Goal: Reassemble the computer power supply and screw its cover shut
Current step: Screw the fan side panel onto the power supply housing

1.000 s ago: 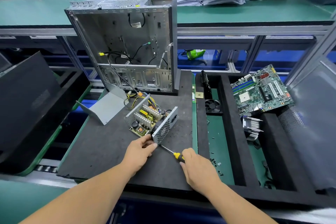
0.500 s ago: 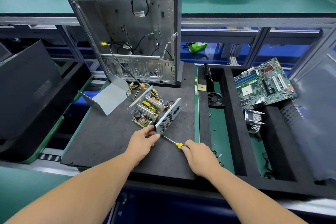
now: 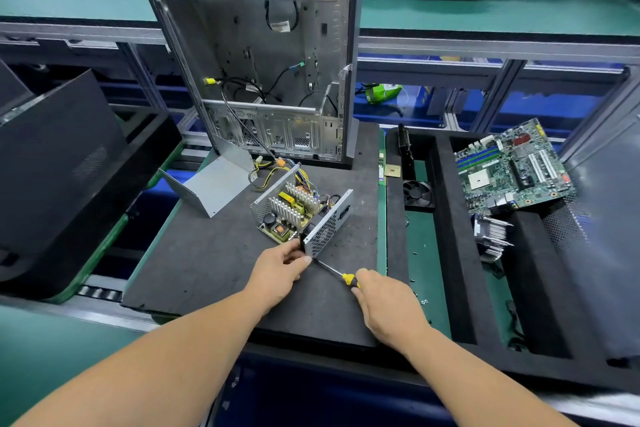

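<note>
The open power supply (image 3: pixel 299 215) sits on the dark foam mat (image 3: pixel 207 263), its circuit board and heatsinks exposed, with a perforated metal wall on its near right side. Its grey bent metal cover (image 3: pixel 211 187) lies apart to the left. My left hand (image 3: pixel 280 269) pinches the near corner of the power supply. My right hand (image 3: pixel 388 302) grips a screwdriver (image 3: pixel 334 273) by its yellow and black handle. The shaft points up-left, and its tip meets the corner of the perforated wall beside my left fingers.
An empty computer case (image 3: pixel 263 62) stands upright behind the mat, cables trailing to the power supply. To the right, a black foam tray (image 3: pixel 446 253) holds a motherboard (image 3: pixel 512 166), a fan (image 3: pixel 417 194), a heatsink (image 3: pixel 491 236) and loose screws. A black panel (image 3: pixel 59 166) leans at left.
My hands and the screwdriver keep the same hold at the power supply's corner. Only the camera view has shifted slightly.
</note>
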